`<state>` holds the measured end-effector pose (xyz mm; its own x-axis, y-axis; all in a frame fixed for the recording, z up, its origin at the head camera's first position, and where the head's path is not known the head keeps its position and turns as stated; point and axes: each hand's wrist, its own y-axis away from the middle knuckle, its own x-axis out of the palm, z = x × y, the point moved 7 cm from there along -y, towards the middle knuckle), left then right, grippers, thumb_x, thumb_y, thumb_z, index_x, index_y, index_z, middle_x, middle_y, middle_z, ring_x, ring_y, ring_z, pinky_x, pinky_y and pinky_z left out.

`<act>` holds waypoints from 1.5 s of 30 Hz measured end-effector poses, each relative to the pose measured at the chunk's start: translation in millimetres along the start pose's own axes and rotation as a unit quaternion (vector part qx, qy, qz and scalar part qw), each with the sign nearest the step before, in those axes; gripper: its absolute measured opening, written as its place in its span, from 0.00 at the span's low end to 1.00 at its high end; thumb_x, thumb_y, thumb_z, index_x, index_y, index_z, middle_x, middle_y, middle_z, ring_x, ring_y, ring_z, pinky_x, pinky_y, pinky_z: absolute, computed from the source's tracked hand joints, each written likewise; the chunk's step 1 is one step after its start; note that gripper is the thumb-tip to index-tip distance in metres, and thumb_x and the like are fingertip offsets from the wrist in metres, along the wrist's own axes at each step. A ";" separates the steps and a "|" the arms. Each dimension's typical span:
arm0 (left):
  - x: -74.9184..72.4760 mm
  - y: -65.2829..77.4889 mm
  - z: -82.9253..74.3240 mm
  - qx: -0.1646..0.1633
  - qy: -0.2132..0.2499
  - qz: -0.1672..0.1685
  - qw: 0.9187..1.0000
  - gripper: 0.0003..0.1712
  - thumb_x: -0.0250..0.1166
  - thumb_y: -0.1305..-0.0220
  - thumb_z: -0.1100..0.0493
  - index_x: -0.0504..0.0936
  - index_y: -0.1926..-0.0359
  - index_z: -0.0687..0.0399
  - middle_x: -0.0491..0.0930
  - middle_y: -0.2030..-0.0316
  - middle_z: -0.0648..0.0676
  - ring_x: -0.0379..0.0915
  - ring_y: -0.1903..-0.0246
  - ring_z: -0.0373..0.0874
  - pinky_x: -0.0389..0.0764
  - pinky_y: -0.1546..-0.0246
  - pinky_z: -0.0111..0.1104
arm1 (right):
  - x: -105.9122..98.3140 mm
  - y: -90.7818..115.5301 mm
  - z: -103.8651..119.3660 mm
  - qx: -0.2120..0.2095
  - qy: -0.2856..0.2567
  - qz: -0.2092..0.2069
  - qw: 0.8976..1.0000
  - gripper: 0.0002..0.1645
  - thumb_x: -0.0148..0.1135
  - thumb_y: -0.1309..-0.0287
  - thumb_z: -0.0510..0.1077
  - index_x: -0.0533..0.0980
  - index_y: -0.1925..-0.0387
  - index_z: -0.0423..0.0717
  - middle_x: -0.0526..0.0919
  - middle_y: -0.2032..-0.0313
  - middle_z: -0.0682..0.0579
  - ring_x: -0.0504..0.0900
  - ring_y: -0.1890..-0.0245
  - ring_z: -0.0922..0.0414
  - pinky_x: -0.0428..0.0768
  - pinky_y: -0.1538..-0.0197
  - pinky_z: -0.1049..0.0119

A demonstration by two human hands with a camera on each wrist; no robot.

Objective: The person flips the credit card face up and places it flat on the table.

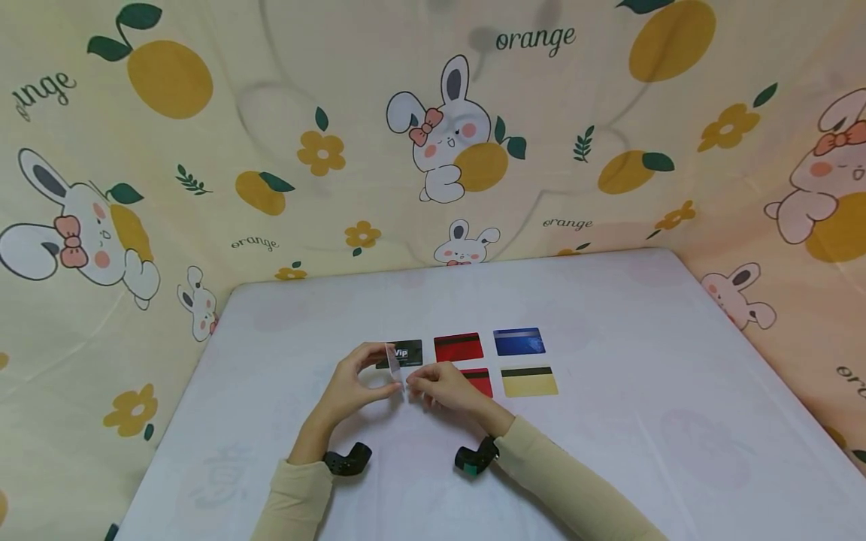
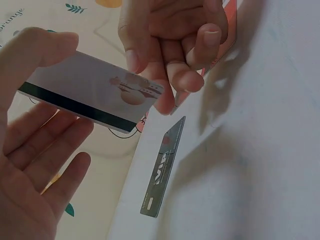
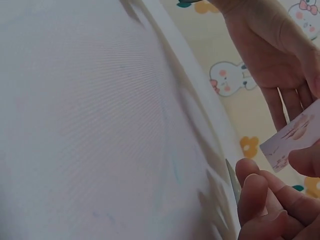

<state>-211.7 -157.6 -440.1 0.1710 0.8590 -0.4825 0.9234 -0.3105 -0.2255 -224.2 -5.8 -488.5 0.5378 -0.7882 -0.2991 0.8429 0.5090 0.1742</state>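
My left hand (image 1: 358, 379) holds a pale pinkish-white plastic card (image 2: 90, 90) by its long edges, thumb on one and fingers on the other. A black stripe and a round printed pattern show on that card's face. At the card's free end is my right hand (image 1: 446, 387), its fingers loosely bent. In the right wrist view the right thumb (image 3: 306, 161) overlaps the card, with a gap to the other fingers; whether it touches is unclear. On the table beyond the left hand lies a black VIP card (image 2: 162, 172), partly covered in the head view.
Flat on the white table (image 1: 609, 436) lie a red card (image 1: 458, 347), a blue card (image 1: 519, 342) and a gold card (image 1: 529, 382). Another red card (image 1: 480, 382) is partly hidden by the right hand. A printed cloth (image 1: 406, 248) hangs behind the table.
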 end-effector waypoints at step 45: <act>-2.1 3.7 0.1 0.011 -0.010 -0.022 1.000 0.37 0.76 0.55 0.68 0.73 0.41 0.64 0.78 0.45 0.62 0.77 0.47 0.54 0.76 0.41 0.45 | -11.9 -1.8 -10.8 0.059 -0.093 -0.036 0.993 0.15 0.52 0.32 0.39 0.78 0.57 0.30 0.81 0.75 0.49 0.69 0.84 0.65 0.65 0.79 0.74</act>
<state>-208.7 -160.6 -440.1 0.1241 0.8639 -0.4881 0.9217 -0.2826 -0.2658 -232.3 6.4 -495.4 0.4605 -0.8769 -0.1379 0.8692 0.4139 0.2706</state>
